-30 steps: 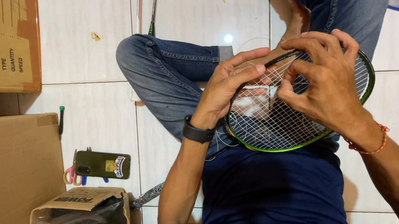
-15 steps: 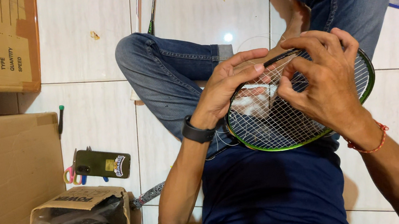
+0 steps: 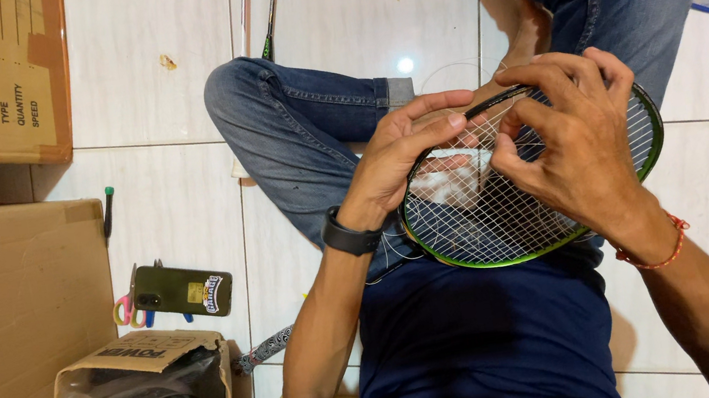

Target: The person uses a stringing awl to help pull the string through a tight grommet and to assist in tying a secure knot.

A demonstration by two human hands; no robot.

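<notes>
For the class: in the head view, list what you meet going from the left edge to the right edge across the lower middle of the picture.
Large cardboard box → scissors → dark phone → left hand → racket → right hand → red wrist cord.

Both hands on the green-framed racket (image 3: 557,239): left hand (image 3: 400,159) gripping the rim, right hand (image 3: 576,142) fingers pressing into the strings, over the lap.
</notes>
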